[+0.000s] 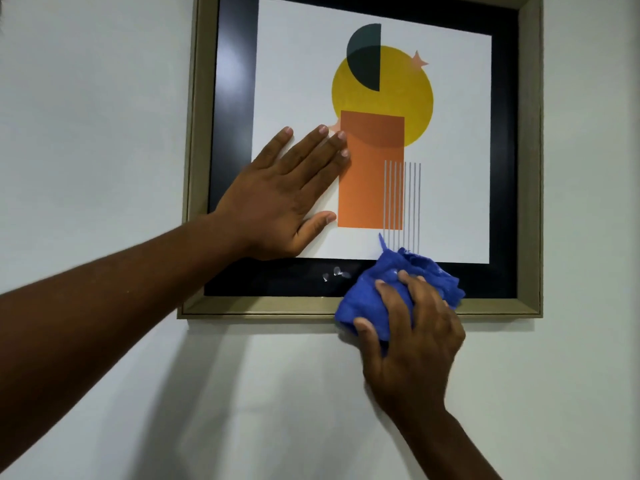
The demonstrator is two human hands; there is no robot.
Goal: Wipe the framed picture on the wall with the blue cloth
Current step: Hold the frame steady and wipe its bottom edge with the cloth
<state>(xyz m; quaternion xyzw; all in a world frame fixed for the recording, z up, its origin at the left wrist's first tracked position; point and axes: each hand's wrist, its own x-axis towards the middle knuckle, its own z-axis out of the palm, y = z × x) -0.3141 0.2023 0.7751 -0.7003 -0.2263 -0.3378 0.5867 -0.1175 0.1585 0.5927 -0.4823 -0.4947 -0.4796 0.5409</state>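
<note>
A person's left hand point(284, 199) lies flat, fingers spread, against the glass of the framed picture point(450, 150) hanging on a pale wall point(86, 98). Further right, the right hand point(412, 344) clutches the bunched blue cloth point(367, 303), pressing it over the lower edge of the frame.

An indoor room, likely a home or office: a plain, smooth off-white painted wall point(104, 98) carries a square abstract print in a gold-toned wooden frame point(530, 168) with a wide black mount.
</note>
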